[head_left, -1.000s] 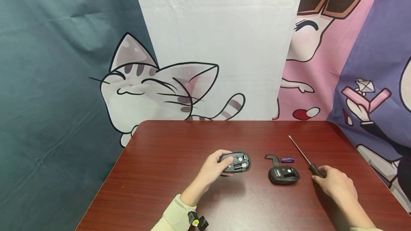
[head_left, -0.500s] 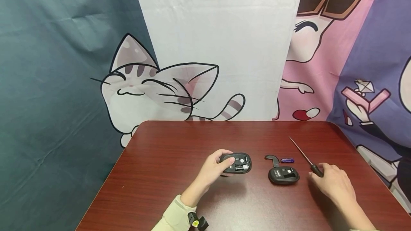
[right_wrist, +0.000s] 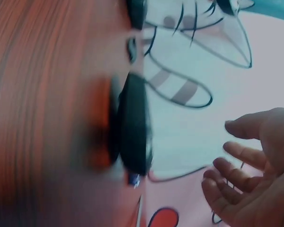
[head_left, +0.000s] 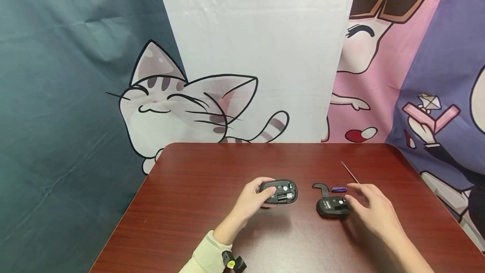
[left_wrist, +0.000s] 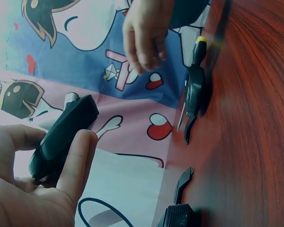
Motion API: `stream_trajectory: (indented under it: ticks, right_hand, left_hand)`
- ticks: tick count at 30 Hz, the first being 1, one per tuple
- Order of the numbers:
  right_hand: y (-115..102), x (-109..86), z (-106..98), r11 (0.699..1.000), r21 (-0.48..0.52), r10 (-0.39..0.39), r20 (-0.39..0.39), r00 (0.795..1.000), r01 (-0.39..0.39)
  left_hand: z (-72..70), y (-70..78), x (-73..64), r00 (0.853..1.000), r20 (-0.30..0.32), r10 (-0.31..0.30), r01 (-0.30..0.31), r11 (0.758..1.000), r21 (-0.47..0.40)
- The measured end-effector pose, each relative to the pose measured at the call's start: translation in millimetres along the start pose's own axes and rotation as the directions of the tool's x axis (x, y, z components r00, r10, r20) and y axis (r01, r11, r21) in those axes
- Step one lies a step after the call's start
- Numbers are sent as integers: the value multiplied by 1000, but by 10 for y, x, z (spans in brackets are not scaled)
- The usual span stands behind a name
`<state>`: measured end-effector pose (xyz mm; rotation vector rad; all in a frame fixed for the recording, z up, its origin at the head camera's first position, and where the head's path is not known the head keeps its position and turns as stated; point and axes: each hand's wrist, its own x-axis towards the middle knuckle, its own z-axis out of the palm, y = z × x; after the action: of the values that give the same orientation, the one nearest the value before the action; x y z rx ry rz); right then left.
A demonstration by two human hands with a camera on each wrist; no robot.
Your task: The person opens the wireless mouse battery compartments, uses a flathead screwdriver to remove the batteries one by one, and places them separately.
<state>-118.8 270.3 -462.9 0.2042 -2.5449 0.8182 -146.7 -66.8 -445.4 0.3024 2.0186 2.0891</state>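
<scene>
My left hand (head_left: 250, 197) grips a computer mouse (head_left: 280, 191), raised with its underside facing up. A battery shows in its uncovered compartment. My right hand (head_left: 373, 210) hovers with parted fingers (right_wrist: 236, 175), holding nothing. In the head view it overlaps the right end of a second black mouse (head_left: 331, 207), which lies underside up on the table. Behind that mouse lie a hook-shaped dark cover (head_left: 322, 188) and a blue battery (head_left: 338, 189). A screwdriver (head_left: 349, 172) lies farther right; my right hand hides its handle in the head view.
The brown wooden tabletop (head_left: 189, 214) runs back to a printed cloth backdrop (head_left: 265, 45). The left wrist view also shows a ribbed black piece (left_wrist: 177, 216) and a thin dark piece (left_wrist: 183, 184) low down at the table.
My right hand has let go of the screwdriver, leaving it on the table, and moved left to beside the second mouse. My left hand keeps its grip on the raised mouse, nearly still.
</scene>
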Motion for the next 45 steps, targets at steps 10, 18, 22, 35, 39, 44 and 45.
stream_trajectory:
  ticks: [10, 18, 22, 35, 39, 44, 45]
  right_hand:
    - [-346, 13, 59, 970, 181, -151, -75, 986, 162]
    - [-522, 3, 131, 945, 202, -244, -84, 966, 256]
    - [-590, 2, 170, 933, 221, -273, -84, 958, 285]
    - [-767, -12, 326, 888, 277, -342, -132, 930, 366]
    - [-805, -8, 353, 878, 291, -356, -130, 925, 379]
    - [-849, -11, 386, 873, 315, -355, -112, 928, 372]
    - [-857, -13, 394, 875, 317, -350, -106, 931, 365]
  left_hand:
    - [32, 11, -5, 1000, -10, 5, -5, 1000, -2]
    - [60, 7, -21, 1000, 4, 11, -11, 1000, -14]
    - [62, 2, -24, 1000, 7, 14, -14, 1000, -10]
    - [82, -15, -29, 1000, 18, 9, -9, 1000, -22]
    - [82, -22, -26, 1000, 22, 12, -11, 1000, -27]
    - [82, -25, -23, 999, 28, 18, -17, 999, -31]
    - [83, -28, -22, 999, 30, 19, -18, 999, -31]
